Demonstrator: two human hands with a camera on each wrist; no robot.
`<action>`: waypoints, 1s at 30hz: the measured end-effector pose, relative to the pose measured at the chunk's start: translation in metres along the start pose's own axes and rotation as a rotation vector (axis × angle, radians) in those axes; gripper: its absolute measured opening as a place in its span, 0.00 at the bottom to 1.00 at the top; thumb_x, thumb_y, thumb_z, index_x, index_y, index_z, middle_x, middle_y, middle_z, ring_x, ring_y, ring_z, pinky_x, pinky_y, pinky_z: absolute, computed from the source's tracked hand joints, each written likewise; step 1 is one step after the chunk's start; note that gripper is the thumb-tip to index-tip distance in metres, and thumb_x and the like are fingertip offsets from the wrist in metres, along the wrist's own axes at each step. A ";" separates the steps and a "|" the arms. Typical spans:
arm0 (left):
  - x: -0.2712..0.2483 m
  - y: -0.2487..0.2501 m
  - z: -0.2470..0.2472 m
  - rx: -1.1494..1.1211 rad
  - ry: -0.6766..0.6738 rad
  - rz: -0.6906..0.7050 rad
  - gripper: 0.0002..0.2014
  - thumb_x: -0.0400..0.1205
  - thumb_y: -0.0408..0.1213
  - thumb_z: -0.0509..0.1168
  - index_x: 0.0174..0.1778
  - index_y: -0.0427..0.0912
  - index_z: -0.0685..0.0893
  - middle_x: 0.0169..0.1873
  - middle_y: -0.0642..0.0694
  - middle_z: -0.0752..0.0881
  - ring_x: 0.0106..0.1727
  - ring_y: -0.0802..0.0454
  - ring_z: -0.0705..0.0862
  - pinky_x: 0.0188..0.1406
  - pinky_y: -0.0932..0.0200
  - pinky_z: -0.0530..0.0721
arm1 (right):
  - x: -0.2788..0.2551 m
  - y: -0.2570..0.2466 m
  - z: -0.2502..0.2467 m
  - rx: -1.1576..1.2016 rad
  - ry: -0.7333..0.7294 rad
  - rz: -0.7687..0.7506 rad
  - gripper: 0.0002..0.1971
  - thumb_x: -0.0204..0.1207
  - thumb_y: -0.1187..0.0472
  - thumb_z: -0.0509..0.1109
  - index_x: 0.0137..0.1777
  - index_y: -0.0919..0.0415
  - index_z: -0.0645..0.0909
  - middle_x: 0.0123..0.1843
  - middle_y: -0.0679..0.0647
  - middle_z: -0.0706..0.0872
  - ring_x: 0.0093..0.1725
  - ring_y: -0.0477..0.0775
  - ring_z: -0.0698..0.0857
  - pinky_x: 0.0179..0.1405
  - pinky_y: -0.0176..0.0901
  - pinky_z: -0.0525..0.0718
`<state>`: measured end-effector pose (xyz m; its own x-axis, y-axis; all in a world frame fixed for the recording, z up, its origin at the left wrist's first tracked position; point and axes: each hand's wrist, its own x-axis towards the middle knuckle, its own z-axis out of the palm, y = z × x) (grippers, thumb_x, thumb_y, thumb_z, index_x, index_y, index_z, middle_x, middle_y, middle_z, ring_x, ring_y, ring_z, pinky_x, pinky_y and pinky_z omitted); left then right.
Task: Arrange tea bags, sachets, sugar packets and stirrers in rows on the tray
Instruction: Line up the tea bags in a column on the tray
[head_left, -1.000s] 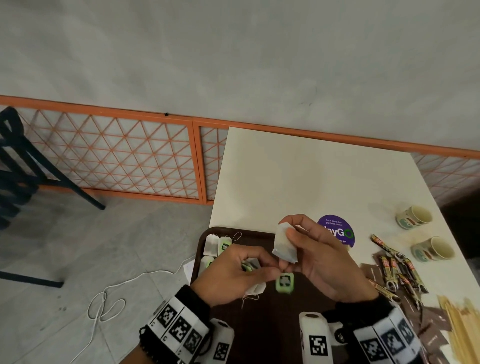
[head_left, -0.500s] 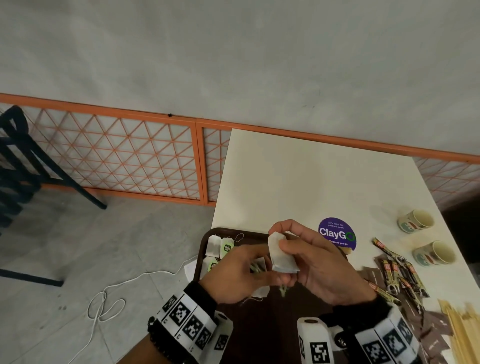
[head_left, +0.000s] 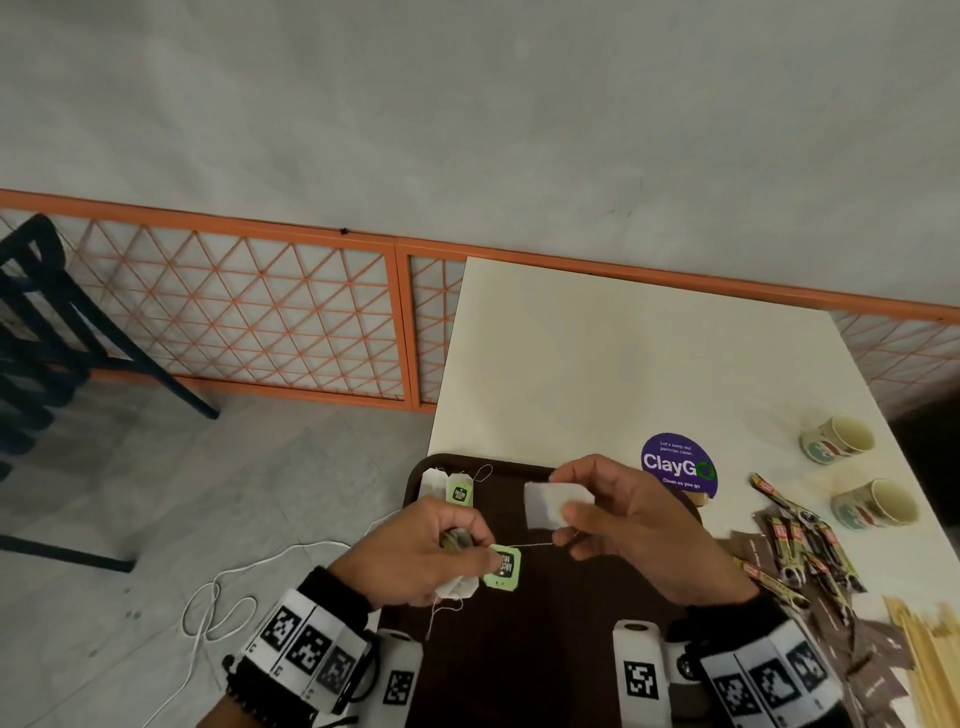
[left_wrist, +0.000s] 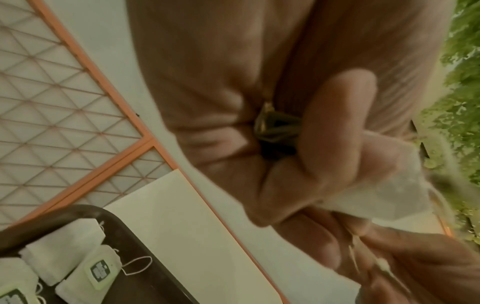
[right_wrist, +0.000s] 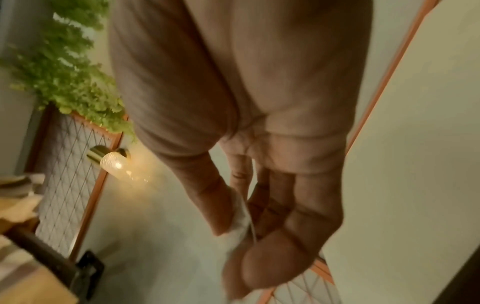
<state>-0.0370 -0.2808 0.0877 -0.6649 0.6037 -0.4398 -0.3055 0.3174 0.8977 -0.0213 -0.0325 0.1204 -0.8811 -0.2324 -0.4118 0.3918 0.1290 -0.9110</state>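
Both hands are over the dark brown tray (head_left: 545, 649). My right hand (head_left: 569, 514) pinches a white tea bag (head_left: 545, 504) between thumb and fingers; the right wrist view shows the same tea bag (right_wrist: 241, 216). Its string runs taut to a green tag (head_left: 503, 566), which my left hand (head_left: 470, 548) pinches. That hand also holds a second white tea bag (head_left: 457, 587) under its fingers, which appears as a white tea bag (left_wrist: 384, 195) in the left wrist view, and something dark and folded (left_wrist: 275, 127) in the palm. Several tea bags (head_left: 452, 486) lie in the tray's far left corner.
On the white table (head_left: 597, 364) right of the tray lie striped sachets (head_left: 800, 540), brown packets (head_left: 878, 670) and wooden stirrers (head_left: 930, 649). Two paper cups (head_left: 836, 439) (head_left: 875, 504) stand at the right edge. A purple sticker (head_left: 678, 465) is behind my right hand. An orange lattice fence (head_left: 234, 312) runs behind.
My hands have drawn apart. The right hand carried the tea bag right and away, the left pulled the green tag out, and the string now stretches between them.
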 end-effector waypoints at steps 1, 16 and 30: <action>-0.002 -0.001 -0.002 -0.004 0.006 -0.016 0.06 0.80 0.40 0.73 0.42 0.41 0.87 0.24 0.49 0.80 0.19 0.56 0.71 0.17 0.65 0.68 | 0.001 0.004 0.004 -0.090 0.013 0.000 0.10 0.80 0.67 0.70 0.59 0.55 0.83 0.52 0.56 0.90 0.47 0.55 0.90 0.44 0.43 0.88; -0.011 -0.018 0.002 -0.198 0.213 -0.035 0.07 0.78 0.39 0.74 0.44 0.38 0.89 0.31 0.50 0.84 0.23 0.56 0.76 0.19 0.65 0.72 | 0.012 0.037 0.049 -0.207 0.150 0.074 0.07 0.84 0.63 0.66 0.55 0.56 0.85 0.47 0.54 0.89 0.35 0.43 0.86 0.35 0.33 0.82; -0.003 -0.015 0.014 0.159 -0.100 0.028 0.10 0.75 0.37 0.79 0.42 0.34 0.88 0.28 0.55 0.86 0.23 0.63 0.79 0.23 0.70 0.75 | 0.017 0.020 0.040 -0.553 -0.468 0.099 0.11 0.77 0.63 0.73 0.55 0.54 0.76 0.39 0.49 0.87 0.35 0.49 0.85 0.35 0.38 0.82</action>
<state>-0.0206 -0.2769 0.0747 -0.5981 0.6810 -0.4224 -0.1712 0.4064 0.8975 -0.0178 -0.0729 0.0942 -0.5947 -0.5661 -0.5708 0.1638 0.6098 -0.7754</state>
